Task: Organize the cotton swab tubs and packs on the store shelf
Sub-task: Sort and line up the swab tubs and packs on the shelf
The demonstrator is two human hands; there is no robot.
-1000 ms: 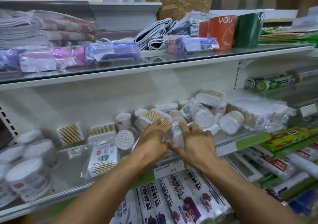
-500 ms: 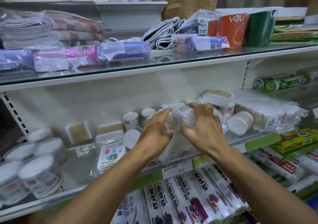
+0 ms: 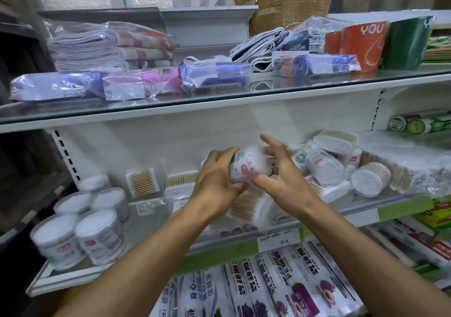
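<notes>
A round clear tub of cotton swabs (image 3: 250, 164) is lifted above the middle shelf (image 3: 400, 205), held between both hands. My left hand (image 3: 216, 182) wraps its left side and my right hand (image 3: 284, 179) holds its right side and underside, forefinger raised. Below the hands lies a flat pack of wooden swabs (image 3: 246, 205). Several white tubs (image 3: 97, 233) stand at the shelf's left end. Square swab boxes (image 3: 142, 182) stand behind. A jumble of tubs and packs (image 3: 341, 163) lies to the right.
The glass shelf above carries folded towels (image 3: 109, 46), wrapped cloths (image 3: 214, 76) and orange and green cups (image 3: 366, 46). Plastic wrap boxes (image 3: 292, 282) fill the shelf below. Green rolls (image 3: 419, 124) lie at the far right, beside a crumpled clear bag (image 3: 415, 155).
Both hands lifted the tub from the shelf front and brought it up and slightly left. The camera view shifted left, showing more of the left tubs.
</notes>
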